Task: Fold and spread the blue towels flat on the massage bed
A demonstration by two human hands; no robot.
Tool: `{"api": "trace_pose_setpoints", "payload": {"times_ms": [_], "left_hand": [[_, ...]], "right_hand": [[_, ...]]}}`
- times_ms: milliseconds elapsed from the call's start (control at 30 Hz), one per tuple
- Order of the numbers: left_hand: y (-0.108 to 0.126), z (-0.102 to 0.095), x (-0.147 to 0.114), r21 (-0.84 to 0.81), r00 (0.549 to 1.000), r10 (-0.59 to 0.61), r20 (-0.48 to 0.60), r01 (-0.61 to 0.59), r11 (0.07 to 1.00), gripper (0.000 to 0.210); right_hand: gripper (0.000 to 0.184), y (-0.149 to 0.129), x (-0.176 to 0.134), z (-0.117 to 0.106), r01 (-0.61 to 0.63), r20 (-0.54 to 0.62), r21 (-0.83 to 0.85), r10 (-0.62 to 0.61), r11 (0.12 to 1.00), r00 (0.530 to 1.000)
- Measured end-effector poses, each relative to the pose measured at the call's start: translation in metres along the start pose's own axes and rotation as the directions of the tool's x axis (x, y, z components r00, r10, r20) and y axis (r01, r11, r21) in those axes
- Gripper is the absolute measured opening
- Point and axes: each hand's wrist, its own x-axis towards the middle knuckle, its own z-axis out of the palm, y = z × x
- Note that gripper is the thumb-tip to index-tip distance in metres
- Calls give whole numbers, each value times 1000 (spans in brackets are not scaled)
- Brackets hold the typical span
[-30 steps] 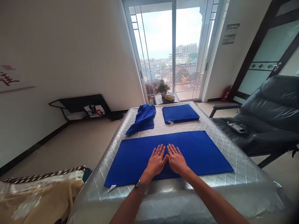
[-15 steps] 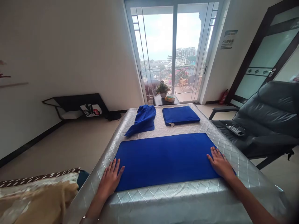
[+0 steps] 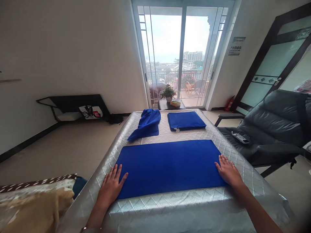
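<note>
A blue cloth, folded into a flat wide rectangle, lies across the table in front of me. My left hand rests palm down over its left edge, fingers spread. Over the right edge lies my right hand, also flat, with its thumb out on the blue fabric. Behind this cloth, a crumpled blue cloth lies at the left. To the right of that is a neat stack of folded blue cloth with a small white tag at its front.
Silvery quilted fabric covers the table. A dark recliner with a remote on its seat stands at the right. Beyond the table's far end, a chair holds a potted plant. Bedding lies low at the left.
The view has shifted slightly. Both hands stay flat on the two sides of the folded cloth, and the cloths look the same.
</note>
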Motion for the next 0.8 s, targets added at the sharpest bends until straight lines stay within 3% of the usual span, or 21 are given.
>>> {"api": "trace_pose_setpoints", "payload": {"times_ms": [133, 233, 300, 400, 467, 533, 633, 733, 800], "left_hand": [[4, -9, 0, -15, 1000, 11, -13, -11, 1000, 72], [5, -16, 1, -21, 999, 50, -15, -50, 999, 67], [5, -18, 1, -10, 997, 71, -7, -71, 997, 65], [2, -14, 0, 32, 997, 76, 19, -77, 997, 65], [-1, -9, 0, 60, 996, 80, 35, -82, 995, 65], [-3, -5, 0, 75, 995, 94, 45, -97, 992, 63], [-7, 0, 1, 79, 995, 99, 28, -101, 992, 62], [-9, 3, 0, 77, 995, 101, 1, -101, 992, 61], [-11, 4, 0, 89, 993, 120, 15, -121, 989, 59]], "right_hand": [[70, -79, -4, -22, 204, -49, 66, -202, 977, 978], [69, -160, -10, -34, 403, -21, 183, -406, 897, 914], [71, -203, -12, -36, 465, 4, 245, -480, 851, 877], [73, -232, -11, -32, 485, 51, 285, -518, 827, 854], [74, -227, -8, -26, 485, 70, 279, -521, 829, 851], [75, -204, -3, -19, 469, 73, 247, -499, 848, 863], [72, -145, 9, -12, 374, 69, 176, -390, 911, 918], [70, -73, 25, -8, 186, 70, 98, -193, 978, 979], [70, -34, 33, -6, 75, 73, 51, -79, 996, 994]]}}
